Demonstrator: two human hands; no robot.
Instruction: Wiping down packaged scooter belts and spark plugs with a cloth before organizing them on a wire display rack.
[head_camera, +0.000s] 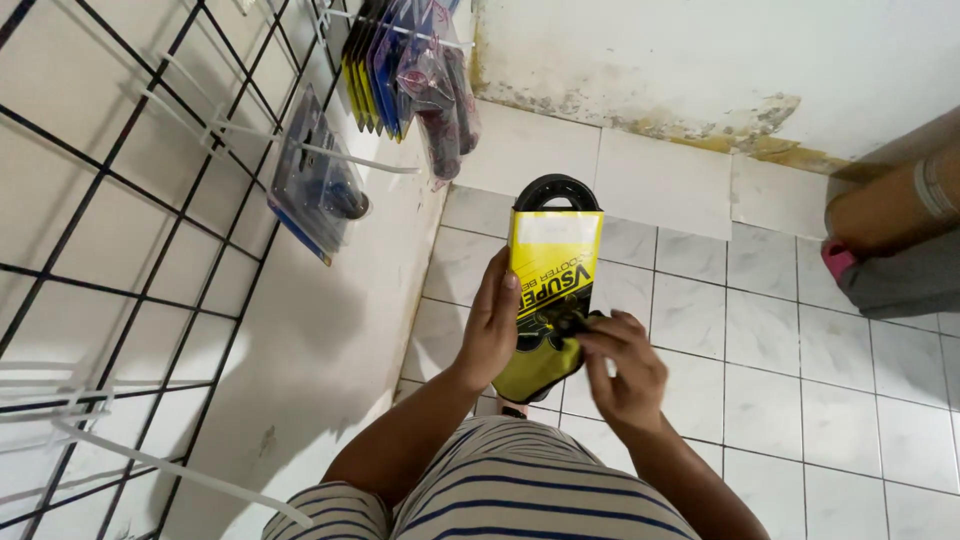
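Note:
I hold a black rubber belt in a yellow cardboard sleeve (552, 265) upright in front of me, over the tiled floor. My left hand (492, 325) grips the sleeve's left edge from the side. My right hand (622, 372) pinches the sleeve's lower right part with its fingertips. The belt's black loop (556, 190) sticks out above the top of the sleeve.
A black wire grid (120, 230) with white hooks covers the wall on the left. Packaged parts hang there: a blue-backed blister pack (318, 185) and a bunch of packs (405, 65) higher up. Another person's leg and a pink sandal (838, 258) are at the right edge.

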